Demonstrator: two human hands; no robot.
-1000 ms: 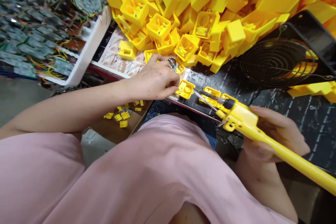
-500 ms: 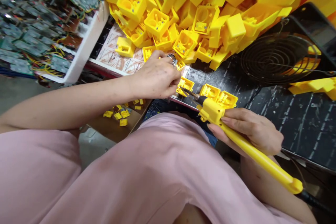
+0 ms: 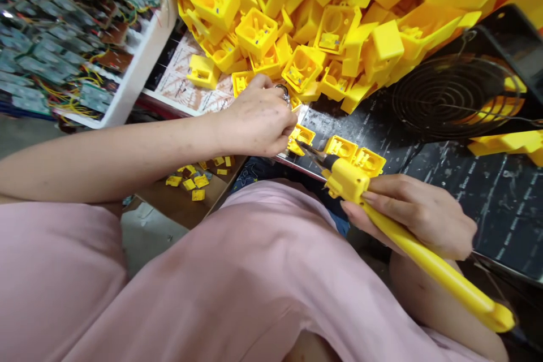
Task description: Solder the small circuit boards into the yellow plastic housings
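Note:
My left hand (image 3: 259, 120), with a ring on one finger, is closed in a pinch on a small yellow plastic housing (image 3: 302, 137) at the near edge of the black bench mat (image 3: 487, 181). My right hand (image 3: 418, 215) is wrapped round the yellow handle of a soldering iron (image 3: 424, 251), whose dark metal tip (image 3: 311, 153) points left and touches that housing. Two more small yellow housings (image 3: 354, 154) lie side by side just right of the tip.
A big heap of yellow plastic housings (image 3: 339, 17) fills the back of the bench. A white tray (image 3: 139, 62) of green circuit boards with yellow wires stands at the left. A black wire-grilled fan (image 3: 458, 96) is at the right. Small yellow parts (image 3: 195, 181) lie on cardboard below the bench.
My right hand has swung the soldering iron leftward, bringing its tip to the housing in my left hand. The left hand has barely moved.

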